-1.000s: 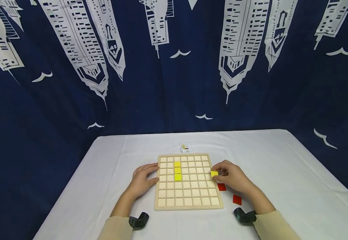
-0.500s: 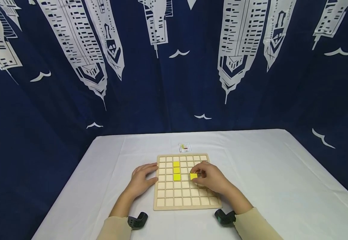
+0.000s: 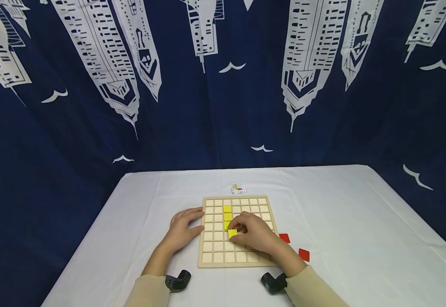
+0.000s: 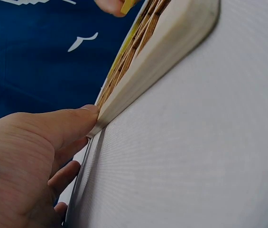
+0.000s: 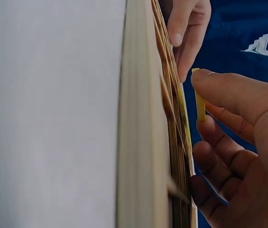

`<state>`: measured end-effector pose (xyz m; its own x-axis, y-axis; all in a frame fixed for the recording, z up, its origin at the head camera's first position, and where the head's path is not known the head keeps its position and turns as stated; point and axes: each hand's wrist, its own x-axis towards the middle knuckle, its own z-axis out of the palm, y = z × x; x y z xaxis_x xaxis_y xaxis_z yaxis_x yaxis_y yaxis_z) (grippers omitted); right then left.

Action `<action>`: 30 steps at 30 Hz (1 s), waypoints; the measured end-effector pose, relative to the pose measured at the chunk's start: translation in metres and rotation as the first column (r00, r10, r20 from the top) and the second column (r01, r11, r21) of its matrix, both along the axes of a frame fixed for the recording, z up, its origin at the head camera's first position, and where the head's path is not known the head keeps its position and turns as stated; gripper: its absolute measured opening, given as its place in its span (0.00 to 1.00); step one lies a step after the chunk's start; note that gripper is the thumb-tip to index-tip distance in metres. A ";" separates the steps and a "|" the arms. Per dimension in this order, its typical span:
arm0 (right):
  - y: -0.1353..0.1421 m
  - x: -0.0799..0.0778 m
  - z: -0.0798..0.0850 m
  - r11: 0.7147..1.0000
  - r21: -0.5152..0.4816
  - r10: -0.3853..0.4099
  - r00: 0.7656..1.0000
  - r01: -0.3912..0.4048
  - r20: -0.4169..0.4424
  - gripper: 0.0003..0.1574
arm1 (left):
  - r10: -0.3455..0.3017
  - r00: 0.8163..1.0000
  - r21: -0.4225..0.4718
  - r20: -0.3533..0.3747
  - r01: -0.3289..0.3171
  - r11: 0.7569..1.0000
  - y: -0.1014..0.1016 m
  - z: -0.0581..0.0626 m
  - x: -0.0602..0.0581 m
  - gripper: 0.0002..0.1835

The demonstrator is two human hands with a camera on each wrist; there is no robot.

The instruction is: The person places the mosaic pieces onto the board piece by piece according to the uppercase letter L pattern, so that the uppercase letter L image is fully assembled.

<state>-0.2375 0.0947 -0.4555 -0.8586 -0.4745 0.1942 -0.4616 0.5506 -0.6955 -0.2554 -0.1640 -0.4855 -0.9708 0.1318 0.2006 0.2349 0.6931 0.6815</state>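
A wooden grid board [image 3: 207, 260] lies on the table, with several yellow square tiles [image 3: 228, 216] in a column of its cells. My left hand [image 3: 184, 230] rests against the board's left edge, fingers fairly straight; in the left wrist view the thumb [image 4: 77, 121] touches the rim. Over the board, my right hand [image 3: 255, 233] pinches another yellow tile [image 3: 232, 233] between thumb and fingers, close by the lower end of the column. In the right wrist view this tile [image 5: 200, 105] is seen edge-on, held above the board's surface.
Two red tiles [image 3: 304, 255] lie on the white tablecloth right of the board, one partly near its edge. A small printed grid card [image 3: 238, 187] with coloured squares lies beyond the board. A dark blue curtain [image 3: 207, 115] hangs behind the table.
My right hand has carried the yellow tile leftward from the board's right edge to beside the yellow column. The red tiles, covered half a second ago, show again. The left hand stays put.
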 end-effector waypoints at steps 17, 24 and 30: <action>-0.018 0.002 -0.004 0.992 0.106 -0.065 0.996 0.071 -0.060 0.12 | -0.013 1.000 -0.006 -0.004 0.013 1.000 0.000 -0.001 0.000 0.23; -0.018 0.003 -0.004 0.992 0.101 -0.077 0.996 0.082 -0.051 0.12 | -0.015 1.000 -0.004 -0.006 0.015 1.000 0.000 -0.001 0.000 0.23; -0.017 0.003 -0.004 0.994 0.083 -0.075 0.997 0.078 -0.036 0.13 | -0.010 1.000 -0.005 -0.002 0.010 1.000 0.000 0.000 -0.001 0.23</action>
<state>-0.2345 0.0779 -0.4594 -0.8867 -0.4237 0.1852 -0.4379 0.6408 -0.6306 -0.2560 -0.1644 -0.4859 -0.9689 0.1422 0.2024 0.2434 0.6941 0.6774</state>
